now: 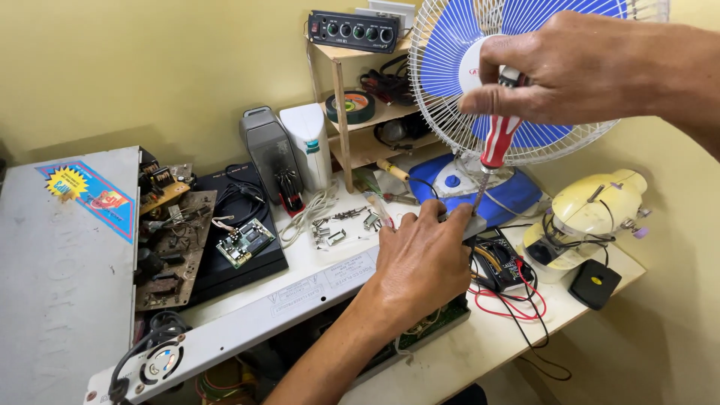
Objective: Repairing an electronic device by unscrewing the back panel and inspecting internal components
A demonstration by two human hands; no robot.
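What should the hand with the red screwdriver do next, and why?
Probably turn the screwdriver. The right hand grips its red-and-white handle from above, the shaft points down, and the tip sits at the fingertips of the left hand, pressed on the long grey metal panel. The screw itself is hidden, so this is a guess.

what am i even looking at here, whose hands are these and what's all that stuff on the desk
This is one picture from a camera worn on a person's head, looking down at their own two bare hands. The right hand grips a red-and-white screwdriver, tip pointing down. The left hand rests on a long white metal panel, fingers close to the screwdriver tip. Around them on the desk: a blue-and-white fan, a black multimeter with red and black leads, bare circuit boards, a small cream sewing machine and loose metal parts. A small wooden shelf stands behind.
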